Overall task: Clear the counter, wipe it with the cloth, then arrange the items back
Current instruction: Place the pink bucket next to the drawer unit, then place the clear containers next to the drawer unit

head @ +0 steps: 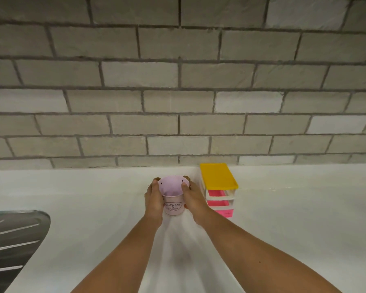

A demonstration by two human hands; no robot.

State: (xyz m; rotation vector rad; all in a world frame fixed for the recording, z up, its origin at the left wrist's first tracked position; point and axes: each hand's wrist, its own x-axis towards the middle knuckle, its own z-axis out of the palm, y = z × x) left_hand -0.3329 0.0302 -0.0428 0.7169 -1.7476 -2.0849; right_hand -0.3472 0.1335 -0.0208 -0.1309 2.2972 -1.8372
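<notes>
A small pink metal pot (172,197) labelled "Flowers & Garden" stands upright near the back of the white counter (82,197). My left hand (153,203) grips its left side and my right hand (193,200) grips its right side, thumbs at the rim. Just right of my right hand stands a small drawer unit (219,189) with a yellow top and pink drawers, close to the wall. No cloth is in view.
A grey brick-pattern wall (178,102) rises directly behind the counter. A steel sink drainboard (13,240) with ridges lies at the lower left.
</notes>
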